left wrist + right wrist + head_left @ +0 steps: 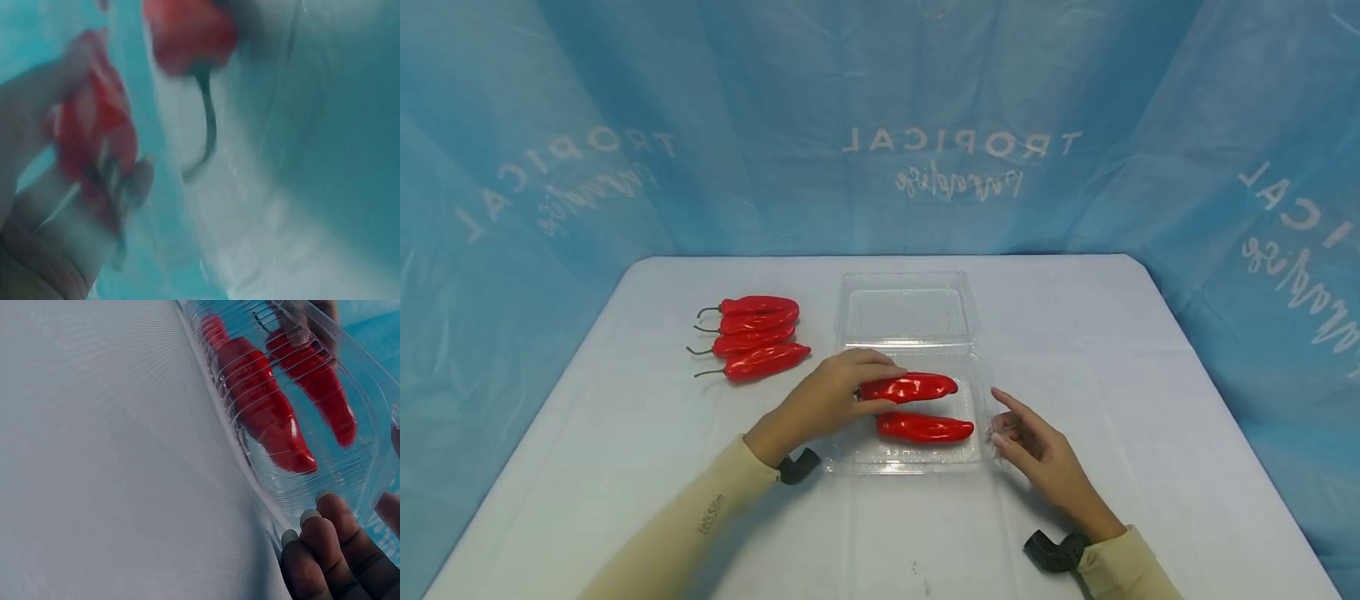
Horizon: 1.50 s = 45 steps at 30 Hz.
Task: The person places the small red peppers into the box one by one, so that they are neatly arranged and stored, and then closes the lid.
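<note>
My left hand (831,392) grips a red chili pepper (922,386) between thumb and fingers, over the base of a clear plastic clamshell container (898,468). In the left wrist view, blurred, its green stem hangs between the fingers. A second red chili pepper (925,427) lies in the base, nearer the front edge and roughly parallel to the held one; both tips point right. At the container's right side my right hand (1041,450) pinches the rim between thumb and curled fingers, with the index finger stretched out. Its fingertips (309,519) show against the plastic edge.
Several red chili peppers (767,362) lie in a stack to the left of the container, stems pointing left. The container's lid (906,308) is folded back flat behind the base. A white-covered table (1075,325) is bordered by blue printed curtains (962,200).
</note>
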{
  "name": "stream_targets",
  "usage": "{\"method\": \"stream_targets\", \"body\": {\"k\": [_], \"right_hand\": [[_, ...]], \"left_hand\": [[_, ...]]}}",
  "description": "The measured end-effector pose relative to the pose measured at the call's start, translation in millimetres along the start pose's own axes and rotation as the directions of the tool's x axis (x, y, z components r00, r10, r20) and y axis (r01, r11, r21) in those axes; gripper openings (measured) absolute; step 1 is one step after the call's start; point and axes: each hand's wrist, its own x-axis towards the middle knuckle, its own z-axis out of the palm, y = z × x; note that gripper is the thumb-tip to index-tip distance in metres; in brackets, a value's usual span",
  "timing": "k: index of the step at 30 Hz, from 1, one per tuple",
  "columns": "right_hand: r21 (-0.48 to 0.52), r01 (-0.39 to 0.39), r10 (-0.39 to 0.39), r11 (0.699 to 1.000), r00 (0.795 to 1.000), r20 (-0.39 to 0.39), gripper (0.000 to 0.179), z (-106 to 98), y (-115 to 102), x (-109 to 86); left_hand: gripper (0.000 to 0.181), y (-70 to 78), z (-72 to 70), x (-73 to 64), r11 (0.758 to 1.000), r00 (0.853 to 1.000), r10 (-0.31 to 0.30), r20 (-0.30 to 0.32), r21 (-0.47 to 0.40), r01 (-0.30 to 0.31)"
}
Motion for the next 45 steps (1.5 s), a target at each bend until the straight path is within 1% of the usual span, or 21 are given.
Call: {"method": "stream_targets", "body": {"k": [3, 8, 12, 16, 19, 26, 31, 33, 35, 38, 40, 43, 45], "right_hand": [[-0.003, -0.007, 0.007, 1.000, 1.000, 0.002, 0.060, 0, 0, 0.5], [0.005, 0.025, -0.025, 1.000, 1.000, 0.001, 0.061, 0, 0, 1.3], [0.002, 0.044, -0.044, 0.999, 0.999, -0.008, 0.061, -1, -1, 1.7], [-0.011, 0.035, -0.035, 0.999, 0.999, -0.012, 0.062, -2, -1, 2.1], [-0.014, 0.023, -0.023, 1.000, 1.000, -0.010, 0.062, -2, -1, 2.4], [-0.006, 0.028, -0.028, 1.000, 1.000, -0.014, 0.062, 0, -1, 1.8], [0.002, 0.039, -0.039, 0.999, 0.999, -0.010, 0.061, 0, -1, 1.2], [0.002, 0.035, -0.035, 0.999, 0.999, -0.008, 0.061, 0, 0, 1.2], [0.005, 0.028, -0.028, 1.000, 1.000, -0.008, 0.061, 0, -1, 1.1], [0.022, 0.033, -0.033, 0.999, 0.999, 0.000, 0.060, -1, -1, 1.5], [0.036, 0.040, -0.040, 0.999, 0.999, 0.006, 0.060, -1, -1, 1.7], [0.047, 0.040, -0.040, 0.998, 0.999, 0.011, 0.060, -1, -3, 1.9], [0.043, 0.032, -0.033, 0.999, 0.999, 0.010, 0.060, -1, -3, 1.8]], "left_hand": [[0.054, 3.4, 11.6, 7.5, 1.000, 1.000, 0.012, 0.026, -0.029, -0.011], [0.053, 5.4, 26.3, 15.5, 0.999, 0.996, 0.010, 0.089, -0.053, -0.006], [0.052, 7.3, 30.5, 15.5, 0.999, 0.988, -0.011, 0.157, -0.040, 0.017], [0.049, 8.9, 31.0, 13.2, 1.000, 0.975, 0.003, 0.223, -0.010, 0.000], [0.049, 9.4, 31.0, 12.2, 1.000, 0.971, 0.019, 0.239, -0.004, -0.019], [0.050, 9.7, 30.9, 11.3, 1.000, 0.972, 0.019, 0.234, -0.017, -0.016], [0.054, 8.5, 29.1, 11.0, 1.000, 0.979, 0.016, 0.203, 0.011, -0.019], [0.053, 7.5, 25.5, 10.1, 1.000, 0.985, 0.011, 0.175, 0.016, -0.014], [0.051, 6.1, 19.3, 8.6, 1.000, 0.991, 0.011, 0.133, 0.010, -0.013], [0.049, 1.6, 5.5, 4.8, 1.000, 0.999, -0.006, 0.049, 0.008, 0.006], [0.049, -3.3, -5.9, 0.9, 1.000, 1.000, -0.023, -0.011, 0.011, 0.023], [0.048, -14.3, -23.5, -6.8, 0.998, 0.994, -0.058, -0.089, 0.013, 0.059], [0.047, -23.2, -34.3, -13.8, 0.997, 0.988, -0.074, -0.139, 0.012, 0.076]]}}
